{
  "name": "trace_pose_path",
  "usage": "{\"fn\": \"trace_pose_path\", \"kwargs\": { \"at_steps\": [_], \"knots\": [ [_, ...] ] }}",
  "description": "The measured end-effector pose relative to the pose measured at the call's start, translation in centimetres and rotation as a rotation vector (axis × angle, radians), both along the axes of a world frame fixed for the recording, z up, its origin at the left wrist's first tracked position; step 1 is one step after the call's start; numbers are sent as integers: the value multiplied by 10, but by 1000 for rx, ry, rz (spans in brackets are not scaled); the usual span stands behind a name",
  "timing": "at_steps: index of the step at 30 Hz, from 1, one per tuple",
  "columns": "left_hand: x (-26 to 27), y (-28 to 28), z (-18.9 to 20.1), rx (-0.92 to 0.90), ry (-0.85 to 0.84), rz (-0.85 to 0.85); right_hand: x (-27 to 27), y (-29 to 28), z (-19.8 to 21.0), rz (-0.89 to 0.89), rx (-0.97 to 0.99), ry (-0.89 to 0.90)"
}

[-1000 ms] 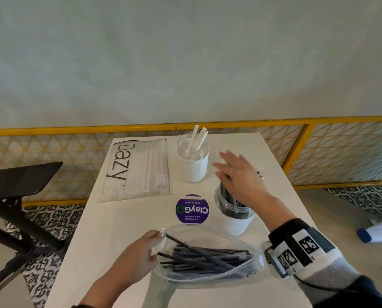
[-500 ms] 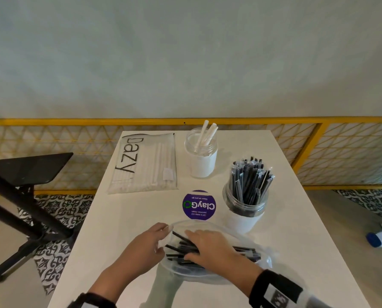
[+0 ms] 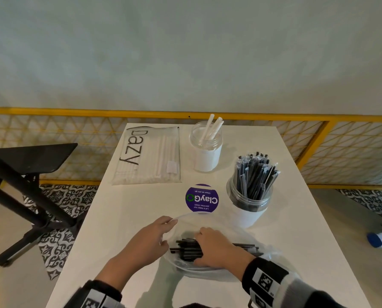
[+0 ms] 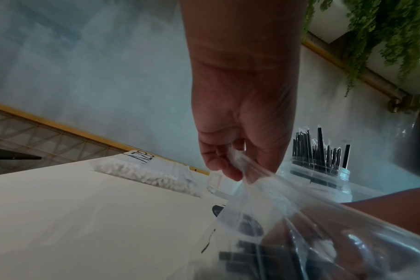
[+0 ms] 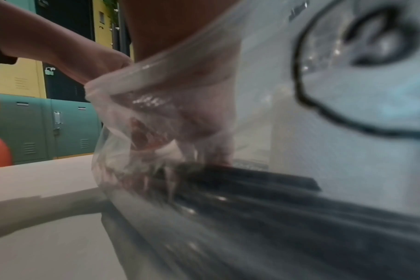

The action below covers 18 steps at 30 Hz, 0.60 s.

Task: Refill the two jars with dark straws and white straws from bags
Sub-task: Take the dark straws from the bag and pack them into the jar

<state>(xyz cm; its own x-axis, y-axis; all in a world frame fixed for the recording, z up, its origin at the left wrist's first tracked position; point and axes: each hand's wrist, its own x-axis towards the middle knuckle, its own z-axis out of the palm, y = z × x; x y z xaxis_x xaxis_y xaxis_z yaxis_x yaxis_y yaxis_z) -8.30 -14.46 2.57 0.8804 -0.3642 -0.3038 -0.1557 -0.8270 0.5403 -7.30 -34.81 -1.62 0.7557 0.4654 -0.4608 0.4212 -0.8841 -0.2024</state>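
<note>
At the near edge of a white worktop [image 3: 123, 218], a person's left hand [image 3: 149, 238] pinches the open mouth of a clear bag [image 3: 221, 223] w/ thumb and fingers, holding it up, while the right hand [image 3: 216, 247] sits inside the bag, fingers curled round a bunch of dark straws [image 3: 185, 250] lying flat in it. Right wrist view, blurred, shows that hand [image 5: 192, 117] through the plastic, fingertips down on the straws [image 5: 252, 180]. Left wrist view shows the left hand [image 4: 242, 136] gripping the bag's rim [image 4: 252, 170]. Just beyond the bag, at right, a jar [image 3: 249, 207] stands upright, packed w/ wrapped dark straws. Farther back, a second jar [image 3: 205, 152] holds only a few white straws [image 3: 212, 127], leaning. Left of it lies a flat bag of white straws [image 3: 150, 154] marked "Dazy". A round purple "ClayGo" sticker [image 3: 201, 198] sits betw. the jars and the clear bag. Yellow railing [image 3: 52, 111] runs behind the worktop.
</note>
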Motion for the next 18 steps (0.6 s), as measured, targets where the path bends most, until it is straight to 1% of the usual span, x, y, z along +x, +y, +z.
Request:
{"fn": "trace_pose_path", "kwargs": {
  "at_steps": [3,9,13,18],
  "knots": [
    [0,-1,1,-5,-11,-2,5,2,0,-23,45,17],
    [4,2,2,-4,-29,9,10,1,1,-7,38,-47],
    [5,1,0,-12,-30,6,7,1,-1,-28,54,-35],
    [5,1,1,-9,-29,-2,5,0,-4,50,-46,-80]
  ]
}}
